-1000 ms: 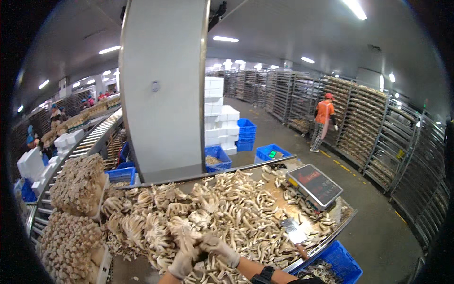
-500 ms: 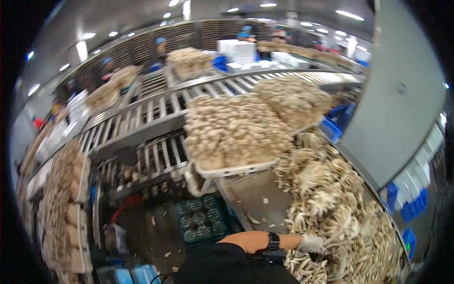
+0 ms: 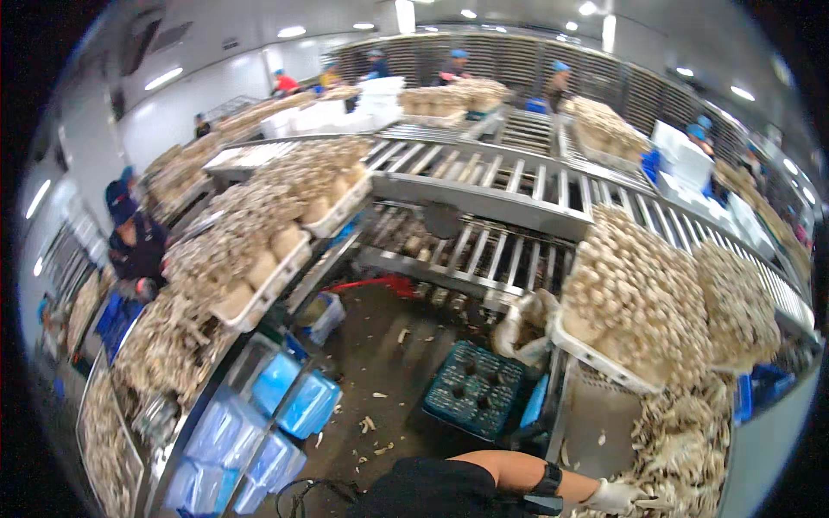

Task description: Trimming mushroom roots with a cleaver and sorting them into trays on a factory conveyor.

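My left hand (image 3: 613, 497), in a whitish glove with a black band on the wrist, reaches to the right from my black sleeve. It rests at the edge of a heap of loose, pale mushrooms (image 3: 682, 453) on a metal worktable (image 3: 596, 427). Its fingertips blend into the mushroom stems, so I cannot make out their grip. My right hand is out of the picture. Beyond the heap stands a white tray (image 3: 609, 367) packed with a dense block of mushrooms (image 3: 635, 298), with another mushroom block (image 3: 734, 306) to its right.
A green crate (image 3: 475, 388) sits on the littered floor beside a whitish sack (image 3: 527, 328). Roller conveyors (image 3: 484, 177) cross ahead. At left are blue bins (image 3: 298, 393), another mushroom-laden bench (image 3: 250, 233) and a co-worker (image 3: 134, 233) in dark clothes. More people work farther back.
My view has swung left, bringing in the left bench, blue bins and co-worker. My left hand stays at the mushroom heap, now lower right. The glove-like shape at the lower edge has gone from view.
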`<state>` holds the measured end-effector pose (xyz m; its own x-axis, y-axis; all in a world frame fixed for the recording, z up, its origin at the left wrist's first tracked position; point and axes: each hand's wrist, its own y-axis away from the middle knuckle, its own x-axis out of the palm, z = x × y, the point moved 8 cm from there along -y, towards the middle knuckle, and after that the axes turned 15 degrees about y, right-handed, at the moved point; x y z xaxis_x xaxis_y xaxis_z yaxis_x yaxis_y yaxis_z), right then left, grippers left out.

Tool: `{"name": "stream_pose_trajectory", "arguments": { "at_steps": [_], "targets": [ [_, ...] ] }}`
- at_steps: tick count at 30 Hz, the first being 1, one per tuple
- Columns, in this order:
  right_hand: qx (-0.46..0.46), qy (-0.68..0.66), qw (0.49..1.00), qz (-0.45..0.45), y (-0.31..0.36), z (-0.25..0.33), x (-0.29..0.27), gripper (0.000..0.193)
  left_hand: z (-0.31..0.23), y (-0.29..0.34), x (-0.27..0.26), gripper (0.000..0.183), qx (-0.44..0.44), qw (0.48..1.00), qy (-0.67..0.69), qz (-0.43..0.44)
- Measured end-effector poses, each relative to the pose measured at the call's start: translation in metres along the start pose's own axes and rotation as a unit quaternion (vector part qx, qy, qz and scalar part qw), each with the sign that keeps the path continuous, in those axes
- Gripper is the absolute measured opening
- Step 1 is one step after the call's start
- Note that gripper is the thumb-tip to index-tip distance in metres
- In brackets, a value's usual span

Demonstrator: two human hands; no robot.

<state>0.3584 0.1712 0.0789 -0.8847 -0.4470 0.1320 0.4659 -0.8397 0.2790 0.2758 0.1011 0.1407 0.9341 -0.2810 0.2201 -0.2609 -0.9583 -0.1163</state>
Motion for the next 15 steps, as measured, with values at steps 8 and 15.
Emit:
{"name": "stream_pose_trajectory", "arguments": {
  "at_steps": [8, 15],
  "targets": [
    [0.020, 0.014, 0.998, 0.058, 0.003, 0.002, 0.054, 0.033, 0.055, 0.000, -0.092, 0.033, 0.281, 0.816, -0.486, -0.140],
    [-0.063, -0.051, 0.997, 0.009, 0.022, 0.002, -0.049, 0.032, 0.028, -0.018, -0.010, 0.031, 0.001, 0.959, -0.223, 0.174]
  ]
}}
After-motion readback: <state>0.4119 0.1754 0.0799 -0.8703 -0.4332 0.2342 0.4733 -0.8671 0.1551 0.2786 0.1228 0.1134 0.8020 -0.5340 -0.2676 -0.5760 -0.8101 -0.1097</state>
